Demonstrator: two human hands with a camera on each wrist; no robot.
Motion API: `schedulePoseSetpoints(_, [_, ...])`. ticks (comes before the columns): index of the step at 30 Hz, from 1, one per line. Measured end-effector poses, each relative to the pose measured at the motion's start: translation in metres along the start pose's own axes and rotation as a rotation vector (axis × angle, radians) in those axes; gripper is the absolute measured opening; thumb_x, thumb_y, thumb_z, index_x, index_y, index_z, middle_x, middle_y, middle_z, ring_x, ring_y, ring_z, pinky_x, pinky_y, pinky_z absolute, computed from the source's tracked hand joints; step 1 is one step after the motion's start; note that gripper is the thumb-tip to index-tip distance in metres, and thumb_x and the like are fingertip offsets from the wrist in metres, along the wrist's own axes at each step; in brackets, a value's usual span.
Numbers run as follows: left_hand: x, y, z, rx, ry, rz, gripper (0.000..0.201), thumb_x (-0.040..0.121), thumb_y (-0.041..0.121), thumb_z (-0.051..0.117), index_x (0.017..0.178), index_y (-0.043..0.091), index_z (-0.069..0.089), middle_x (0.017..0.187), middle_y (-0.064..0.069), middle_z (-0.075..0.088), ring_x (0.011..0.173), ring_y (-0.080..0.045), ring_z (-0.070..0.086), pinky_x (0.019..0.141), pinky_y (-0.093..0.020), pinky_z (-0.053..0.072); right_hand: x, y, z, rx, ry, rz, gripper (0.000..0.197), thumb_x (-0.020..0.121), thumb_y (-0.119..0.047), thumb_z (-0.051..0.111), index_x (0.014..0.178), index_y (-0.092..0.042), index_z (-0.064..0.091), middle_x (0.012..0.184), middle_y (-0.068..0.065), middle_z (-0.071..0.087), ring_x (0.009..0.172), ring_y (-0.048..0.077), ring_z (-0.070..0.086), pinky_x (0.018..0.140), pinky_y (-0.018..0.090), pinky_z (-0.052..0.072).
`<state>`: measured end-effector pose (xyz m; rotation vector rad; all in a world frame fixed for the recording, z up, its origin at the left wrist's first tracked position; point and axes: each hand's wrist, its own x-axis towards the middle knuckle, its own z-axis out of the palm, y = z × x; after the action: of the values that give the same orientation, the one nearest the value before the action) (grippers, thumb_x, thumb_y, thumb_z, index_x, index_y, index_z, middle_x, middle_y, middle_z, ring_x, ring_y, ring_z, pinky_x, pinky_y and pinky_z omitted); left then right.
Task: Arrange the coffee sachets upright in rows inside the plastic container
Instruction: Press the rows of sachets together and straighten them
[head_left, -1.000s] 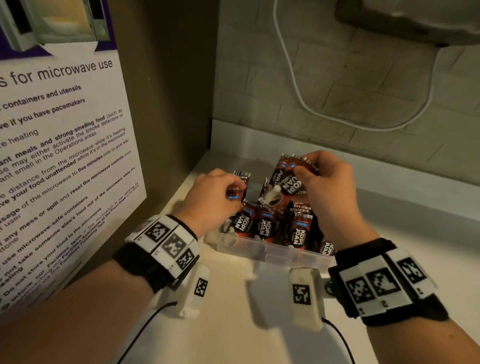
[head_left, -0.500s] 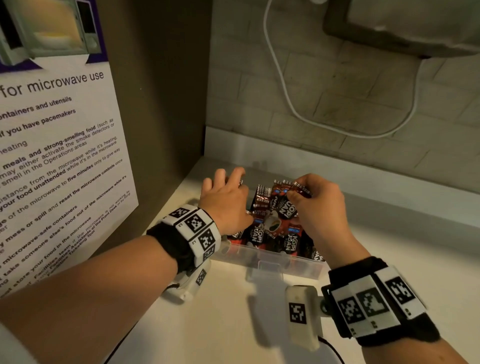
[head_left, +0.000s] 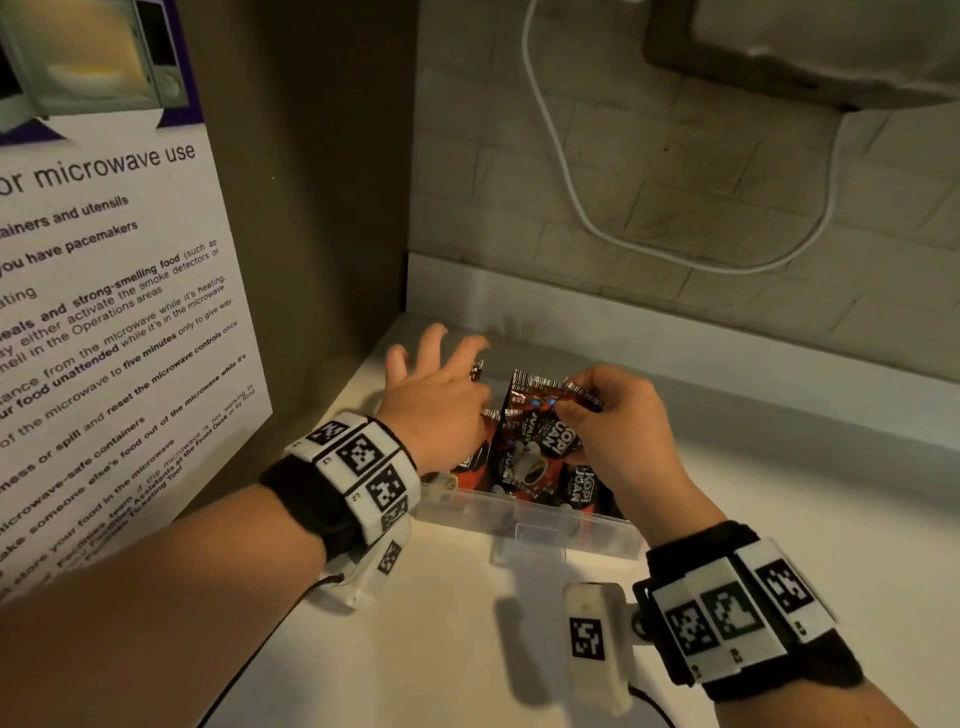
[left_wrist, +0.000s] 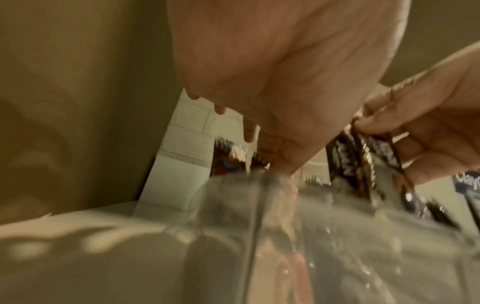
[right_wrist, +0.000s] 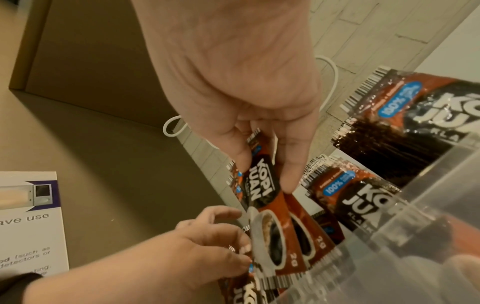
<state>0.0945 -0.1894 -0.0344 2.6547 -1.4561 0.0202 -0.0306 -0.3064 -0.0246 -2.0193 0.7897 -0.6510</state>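
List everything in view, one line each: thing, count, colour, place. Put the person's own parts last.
coffee sachets: many, exact count unclear, red-brown and black, standing or leaning in the container; a few pinched by the right hand
plastic container: one, clear, on the counter in front of both hands
counter: one, white, under the container
poster: one, white with purple top, microwave rules, on the left side wall
cable: one, white, looping down the tiled back wall
appliance: one, pale, mounted top right, only partly in view
wrist bands: two, black with black-and-white markers, one on each wrist
left hand: fingers spread, over the container's left part
right hand: pinches the sachet tops
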Motion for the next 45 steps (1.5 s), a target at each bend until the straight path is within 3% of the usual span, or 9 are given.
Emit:
schedulePoseSetpoints(6, [-0.007, -0.016, -0.008, 0.087, 0.105, -0.023, 0.015, 0.091, 0.027, 0.054, 0.102, 0.032, 0.064, 0.123, 0.011, 0.023, 0.115, -0.023, 0.017, 0.091, -0.042, 0.022, 0.000, 0.001, 0.014, -0.028, -0.080, 0.004, 0.008, 0.087, -0.009, 0.066, 0.087, -0.015, 0.060, 0.086, 0.004, 0.063, 0.083, 0.030, 0.066, 0.071, 0.049, 0.058])
schedulePoseSetpoints(13, [-0.012, -0.024, -0.001, 0.206, 0.101, -0.052, 0.024, 0.092, 0.042, 0.053, 0.109, 0.028, 0.062, 0.121, 0.006, 0.033, 0.116, -0.024, 0.025, 0.093, -0.041, 0.026, -0.009, -0.008, 0.020, -0.104, -0.172, 0.055, 0.014, 0.090, -0.008, 0.062, 0.102, -0.015, 0.058, 0.083, -0.007, 0.054, 0.086, 0.033, 0.066, 0.072, 0.048, 0.058])
schedulePoseSetpoints(18, [-0.012, -0.018, 0.000, 0.172, 0.219, -0.088, 0.047, 0.087, 0.047, 0.060, 0.124, 0.022, 0.045, 0.125, 0.001, 0.041, 0.118, -0.023, 0.032, 0.093, -0.038, 0.029, -0.013, -0.001, 0.025, -0.322, -0.174, -0.067, 0.027, 0.092, -0.011, 0.058, 0.118, -0.007, 0.060, 0.108, 0.008, 0.066, 0.065, 0.011, 0.054, 0.055, 0.016, 0.044])
schedulePoseSetpoints(25, [-0.017, -0.013, -0.004, 0.135, 0.218, -0.134, 0.050, 0.084, 0.045, 0.063, 0.125, 0.022, 0.045, 0.124, 0.001, 0.046, 0.117, -0.022, 0.037, 0.094, -0.036, 0.032, -0.018, -0.005, 0.028, -0.543, -0.231, -0.086, 0.029, 0.084, -0.010, 0.057, 0.113, -0.014, 0.058, 0.096, 0.009, 0.069, 0.080, 0.027, 0.064, 0.064, 0.033, 0.053])
schedulePoseSetpoints(29, [-0.025, 0.007, -0.014, -0.447, 0.228, -0.177, 0.046, 0.091, 0.050, 0.052, 0.126, 0.021, 0.047, 0.121, -0.001, 0.053, 0.114, -0.022, 0.049, 0.097, -0.038, 0.041, -0.019, -0.006, 0.031, -0.654, -0.315, -0.056, 0.036, 0.087, -0.010, 0.052, 0.122, -0.013, 0.045, 0.090, 0.010, 0.063, 0.084, 0.031, 0.060, 0.061, 0.029, 0.040])
schedulePoseSetpoints(32, [-0.029, 0.029, -0.021, -1.061, -0.062, -0.320, 0.049, 0.094, 0.061, 0.036, 0.125, 0.025, 0.049, 0.121, -0.001, 0.053, 0.119, -0.020, 0.049, 0.098, -0.033, 0.037, -0.019, -0.004, 0.035, -0.657, -0.375, -0.003, 0.043, 0.090, -0.008, 0.048, 0.130, -0.013, 0.033, 0.077, 0.004, 0.051, 0.072, 0.026, 0.051, 0.050, 0.028, 0.033])
schedulePoseSetpoints(34, [-0.029, 0.038, -0.021, -1.317, -0.191, -0.395, 0.061, 0.093, 0.066, 0.029, 0.139, 0.028, 0.041, 0.140, -0.005, 0.047, 0.133, -0.022, 0.041, 0.111, -0.037, 0.030, -0.019, -0.003, 0.036, -0.621, -0.409, 0.044, 0.045, 0.092, -0.008, 0.046, 0.133, -0.011, 0.028, 0.085, 0.009, 0.057, 0.073, 0.026, 0.052, 0.046, 0.027, 0.030])
schedulePoseSetpoints(38, [-0.018, 0.045, -0.014, -1.505, -0.282, -0.504, 0.082, 0.090, 0.072, 0.024, 0.155, 0.024, 0.008, 0.162, -0.007, 0.013, 0.148, -0.024, 0.017, 0.120, -0.045, 0.016, -0.016, -0.003, 0.035, -0.546, -0.447, 0.125, 0.050, 0.091, -0.008, 0.049, 0.134, -0.008, 0.023, 0.091, 0.012, 0.056, 0.073, 0.023, 0.052, 0.046, 0.025, 0.030])
schedulePoseSetpoints(45, [-0.002, 0.050, -0.006, -1.622, -0.349, -0.588, 0.086, 0.086, 0.078, 0.023, 0.155, 0.027, 0.012, 0.160, -0.012, 0.018, 0.145, -0.028, 0.025, 0.117, -0.048, 0.024, -0.011, -0.001, 0.040, -0.482, -0.428, 0.182, 0.074, 0.085, 0.000, 0.054, 0.142, -0.010, 0.007, 0.085, 0.009, 0.055, 0.067, 0.020, 0.053, 0.047, 0.024, 0.033])
